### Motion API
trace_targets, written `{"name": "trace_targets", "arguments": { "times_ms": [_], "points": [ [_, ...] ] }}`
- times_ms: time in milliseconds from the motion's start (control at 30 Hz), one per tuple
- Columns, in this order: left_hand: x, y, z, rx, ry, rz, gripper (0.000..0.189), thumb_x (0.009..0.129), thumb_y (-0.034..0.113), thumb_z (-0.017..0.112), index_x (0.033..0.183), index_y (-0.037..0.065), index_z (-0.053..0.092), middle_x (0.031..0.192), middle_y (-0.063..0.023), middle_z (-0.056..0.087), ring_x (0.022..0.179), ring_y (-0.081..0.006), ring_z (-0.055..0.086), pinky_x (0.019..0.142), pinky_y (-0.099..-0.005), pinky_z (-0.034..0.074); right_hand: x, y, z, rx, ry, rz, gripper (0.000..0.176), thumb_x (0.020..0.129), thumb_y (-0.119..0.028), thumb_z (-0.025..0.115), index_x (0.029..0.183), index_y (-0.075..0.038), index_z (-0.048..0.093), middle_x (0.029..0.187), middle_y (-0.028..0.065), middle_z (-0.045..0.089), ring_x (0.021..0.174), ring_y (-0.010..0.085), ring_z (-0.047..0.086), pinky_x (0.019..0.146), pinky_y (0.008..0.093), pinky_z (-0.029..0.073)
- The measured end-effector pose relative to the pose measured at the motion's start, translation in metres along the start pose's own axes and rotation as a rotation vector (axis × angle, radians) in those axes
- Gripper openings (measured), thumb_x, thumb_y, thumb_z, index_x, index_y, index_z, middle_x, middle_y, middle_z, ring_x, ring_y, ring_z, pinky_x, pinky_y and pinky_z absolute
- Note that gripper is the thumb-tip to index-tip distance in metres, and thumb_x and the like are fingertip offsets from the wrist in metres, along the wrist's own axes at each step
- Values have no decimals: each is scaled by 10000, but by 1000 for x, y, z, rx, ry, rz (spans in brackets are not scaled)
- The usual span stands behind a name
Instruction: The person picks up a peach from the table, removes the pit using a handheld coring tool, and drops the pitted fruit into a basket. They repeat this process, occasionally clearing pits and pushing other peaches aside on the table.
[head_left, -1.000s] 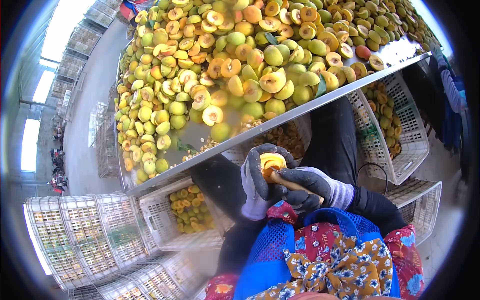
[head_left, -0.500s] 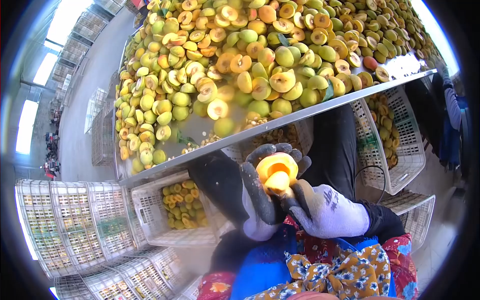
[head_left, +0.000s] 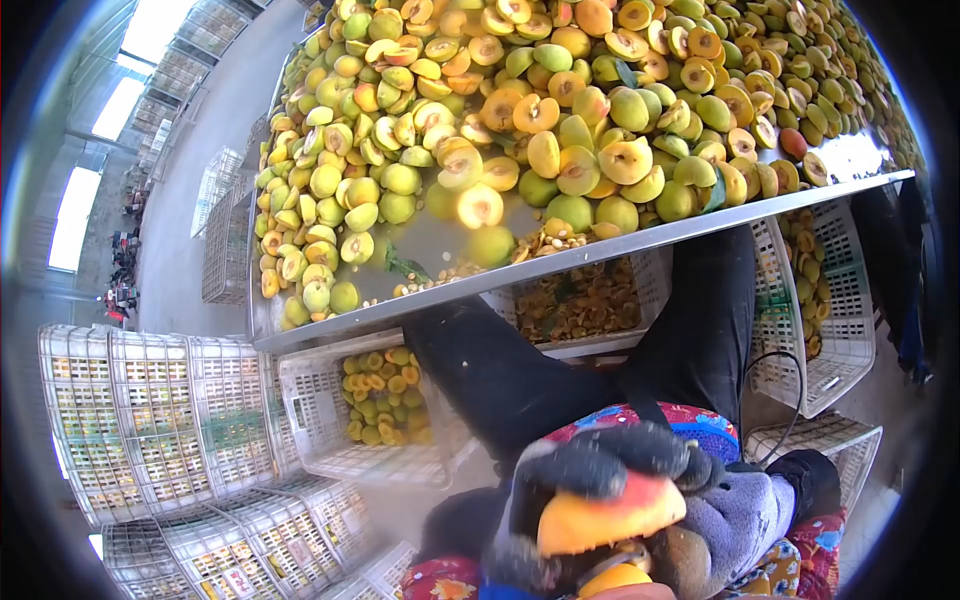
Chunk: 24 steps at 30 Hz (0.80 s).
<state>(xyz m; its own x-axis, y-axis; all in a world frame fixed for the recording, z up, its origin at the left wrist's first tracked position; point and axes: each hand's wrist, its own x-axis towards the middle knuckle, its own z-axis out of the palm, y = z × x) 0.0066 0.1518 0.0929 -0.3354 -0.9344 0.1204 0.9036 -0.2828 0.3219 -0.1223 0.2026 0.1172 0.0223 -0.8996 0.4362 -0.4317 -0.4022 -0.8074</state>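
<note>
My left hand (head_left: 590,465), in a dark-coated glove, is closed with its fingers over a yellow-orange apricot half (head_left: 612,518) with a red blush. It is held low, close to my body. Beside it, my right hand (head_left: 728,525), in a pale glove with a dark thumb, is closed at the fruit's lower right. A small curved brownish thing shows between the hands, too blurred to name. Below it, a second orange piece of apricot (head_left: 615,579) shows in part. What my right fingers grip is hidden.
A metal-edged table (head_left: 590,262) bears a large heap of apricot halves (head_left: 400,180). Under it, a crate (head_left: 655,285) contains pits and scraps. Crates with apricots stand at left (head_left: 310,410) and right (head_left: 850,290). Stacked white crates (head_left: 150,420) are at far left.
Both hands have come down and in toward my body with the apricot. Its cut, hollow face was showing before; now the blushed skin side shows. My view has shifted slightly.
</note>
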Motion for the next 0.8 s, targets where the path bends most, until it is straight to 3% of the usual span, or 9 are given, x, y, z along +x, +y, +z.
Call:
{"name": "trace_targets", "arguments": {
  "times_ms": [67,133,167,200,300,400,567,667,800],
  "points": [
    [11,1,-3,-47,109,-45,647,937,562,518,1261,1,516,1235,-309,558,1184,-441,553,997,-568,447,11,4,-9,-290,-276,-116,323,653,-264,816,820,-35,660,700,77,633,548,266,642,500,354,518],
    [27,5,-17,-88,206,-129,677,946,609,473,1288,26,504,1235,-265,574,1194,-413,556,1014,-572,438,19,21,-18,-217,-405,-72,296,757,-208,756,926,-7,620,728,101,605,530,253,616,457,346,488],
    [38,9,-30,-102,248,-187,684,953,630,441,1311,49,492,1236,-224,588,1200,-387,560,1030,-577,432,25,21,-17,-168,-426,87,248,731,-194,779,842,-52,609,665,72,596,516,276,614,458,357,483],
    [45,10,-45,-102,232,-218,640,962,601,456,1310,65,495,1252,-174,596,1207,-359,562,1057,-589,414,27,33,-21,-146,-493,-49,363,793,-225,738,1046,4,616,786,87,606,549,222,625,471,347,494],
    [52,8,-67,59,334,-249,598,982,568,444,1310,71,496,1265,-162,591,1218,-346,556,1078,-564,410,24,42,-12,-100,-433,185,279,870,-186,685,1014,7,544,705,79,587,494,243,610,439,365,478],
    [53,1,-73,129,410,-243,581,994,557,424,1311,73,478,1287,-170,573,1228,-343,547,1084,-542,415,24,52,-8,-173,-434,244,274,895,-183,661,1002,7,495,660,120,575,481,286,605,417,389,456],
    [48,-7,-90,314,298,-243,554,1017,536,376,1313,70,422,1304,-197,545,1208,-334,558,1062,-495,447,24,66,0,-256,-467,386,292,921,-227,617,1020,10,477,675,166,607,517,345,622,445,430,464],
    [46,-12,-93,367,287,-229,549,1027,516,368,1312,49,417,1253,-195,563,1155,-320,585,1020,-464,477,24,73,5,-289,-449,369,283,934,-229,594,1024,11,473,689,171,631,542,345,637,459,444,470],
    [46,-14,-86,576,319,-202,573,1003,561,393,1275,61,457,1221,-177,568,1154,-346,580,1005,-519,474,23,82,11,-292,-443,368,264,948,-214,576,998,20,465,664,166,621,542,342,633,450,435,466]
  ]
}}
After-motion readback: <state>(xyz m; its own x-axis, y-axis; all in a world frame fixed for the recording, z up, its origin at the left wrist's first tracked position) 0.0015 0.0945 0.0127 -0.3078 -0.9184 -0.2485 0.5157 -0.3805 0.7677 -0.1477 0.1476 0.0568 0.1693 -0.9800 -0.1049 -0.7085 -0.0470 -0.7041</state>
